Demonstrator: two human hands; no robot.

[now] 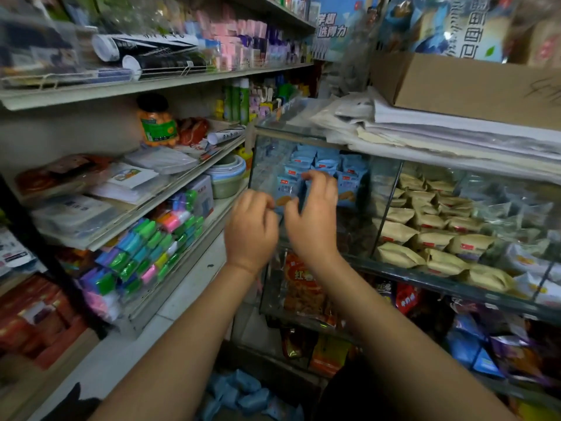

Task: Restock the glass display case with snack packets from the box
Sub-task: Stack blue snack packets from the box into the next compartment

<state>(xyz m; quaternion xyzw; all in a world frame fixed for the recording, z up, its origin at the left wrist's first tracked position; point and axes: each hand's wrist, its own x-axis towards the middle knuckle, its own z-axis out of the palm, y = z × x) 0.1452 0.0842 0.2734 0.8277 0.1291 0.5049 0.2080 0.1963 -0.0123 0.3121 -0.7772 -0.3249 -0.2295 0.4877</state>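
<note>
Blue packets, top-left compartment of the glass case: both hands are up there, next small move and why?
Probably reach down for more. Both the left hand and right hand hover with fingers loosely curled, apparently empty, in front of the blue packets already standing in the glass case. More blue packets lie low between the arms, so stock seems left.

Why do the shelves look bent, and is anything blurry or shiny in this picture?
Head view: the wide-angle lens bows the pale metal shelves near the edges; the top left corner and the blue poster are smeared; both hands, left and right, are slightly soft; the glass display case shows faint reflections over the light-blue snack packets; the floor area is dim.
</note>
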